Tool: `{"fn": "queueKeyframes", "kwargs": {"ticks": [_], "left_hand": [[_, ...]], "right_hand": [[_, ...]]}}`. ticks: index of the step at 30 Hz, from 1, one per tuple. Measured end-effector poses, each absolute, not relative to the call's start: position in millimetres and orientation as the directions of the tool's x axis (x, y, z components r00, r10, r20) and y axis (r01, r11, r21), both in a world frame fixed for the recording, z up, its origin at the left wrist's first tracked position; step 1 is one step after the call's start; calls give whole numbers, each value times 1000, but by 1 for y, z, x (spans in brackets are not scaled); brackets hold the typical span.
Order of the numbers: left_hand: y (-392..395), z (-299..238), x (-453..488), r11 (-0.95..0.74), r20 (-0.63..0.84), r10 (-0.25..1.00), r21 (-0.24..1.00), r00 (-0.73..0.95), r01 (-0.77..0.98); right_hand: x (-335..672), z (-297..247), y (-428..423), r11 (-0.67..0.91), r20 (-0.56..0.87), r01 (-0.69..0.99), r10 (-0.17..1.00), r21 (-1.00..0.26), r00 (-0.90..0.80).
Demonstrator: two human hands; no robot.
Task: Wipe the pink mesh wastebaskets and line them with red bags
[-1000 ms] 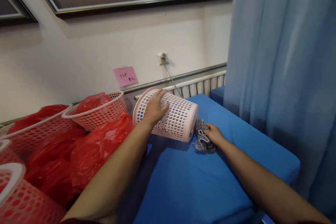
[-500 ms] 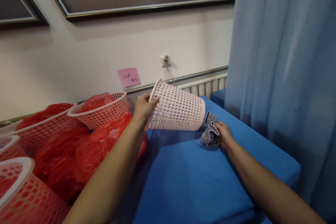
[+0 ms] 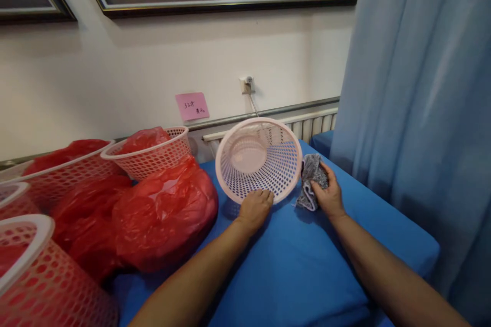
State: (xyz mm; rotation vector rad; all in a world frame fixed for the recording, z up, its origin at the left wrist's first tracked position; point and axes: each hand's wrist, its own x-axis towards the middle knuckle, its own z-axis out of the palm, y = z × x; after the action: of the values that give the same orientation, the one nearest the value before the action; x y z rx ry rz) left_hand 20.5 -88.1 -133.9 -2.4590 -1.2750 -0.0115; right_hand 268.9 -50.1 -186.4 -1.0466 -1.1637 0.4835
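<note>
Looks partway: pink basket (image 3: pixel 249 156) bare inside, tilted over the blue table (image 3: pixel 291 265), left hand (image 3: pixel 255 209) with fingers curled over its near rim, right hand (image 3: pixel 329 191) pinching grey cloth (image 3: pixel 314 171) outside, remainder unclear.

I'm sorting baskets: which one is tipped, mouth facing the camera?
The pale-pink perforated plastic basket whose rim the left hand holds; the other baskets stand upright.

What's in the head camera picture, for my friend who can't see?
A left-hand grip holds a tipped pink basket by its rim, mouth toward us, while the right-hand grip holds a gray cloth. Red bags and more baskets sit at left.
</note>
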Motion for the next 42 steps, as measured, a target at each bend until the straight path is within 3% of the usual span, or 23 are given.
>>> {"fn": "queueKeyframes", "kwargs": {"ticks": [2,3,5,8,10,11,12,14,16,17,23,27,31,33,37,39,42], "left_hand": [[-87,-143,22,-555,142,775,-312,616,771],[-87,-145,22,-571,131,767,-307,628,761],[-92,-145,20,-596,119,752,-299,649,745],[-112,-145,9,-684,148,679,-229,719,693],[-131,-151,-4,-757,221,628,-52,746,652],[-140,-156,-12,-743,272,658,89,702,663],[-147,-161,-19,-663,318,745,255,586,704],[-151,-173,-31,-366,335,921,567,200,738],[-142,-182,-36,-191,281,959,705,-22,683],[-134,-186,-37,-171,261,965,736,-40,655],[-101,-193,-26,-227,235,971,841,46,491],[-108,-191,-39,-245,310,948,853,-70,462],[-112,-186,-56,-261,386,900,849,-204,459],[-111,-184,-61,-269,413,875,849,-253,455],[-107,-181,-63,-299,446,849,849,-285,437],[-106,-182,-60,-312,443,856,853,-266,418],[-106,-188,-51,-321,411,893,866,-181,383]], "right_hand": [[260,-183,-65,644,735,393,665,-656,136],[254,-184,-71,688,762,435,648,-581,-8],[239,-188,-79,697,691,487,685,-527,-231],[221,-200,-77,575,540,586,801,-571,-260],[216,-208,-71,499,498,622,845,-604,-195],[215,-211,-68,465,478,633,862,-619,-165],[216,-214,-65,430,457,643,879,-634,-137],[216,-216,-60,369,415,656,905,-659,-92],[215,-215,-57,348,395,656,915,-670,-82],[212,-214,-56,356,395,651,914,-670,-94],[178,-203,-49,470,409,596,879,-651,-246],[144,-194,-64,562,458,530,826,-635,-327],[133,-187,-83,728,504,449,684,-517,-528],[146,-182,-78,660,392,577,750,-481,-532],[186,-174,-49,370,248,818,926,-440,-285],[193,-175,-44,351,253,817,932,-458,-259],[177,-181,-56,483,264,689,875,-540,-406]]}}
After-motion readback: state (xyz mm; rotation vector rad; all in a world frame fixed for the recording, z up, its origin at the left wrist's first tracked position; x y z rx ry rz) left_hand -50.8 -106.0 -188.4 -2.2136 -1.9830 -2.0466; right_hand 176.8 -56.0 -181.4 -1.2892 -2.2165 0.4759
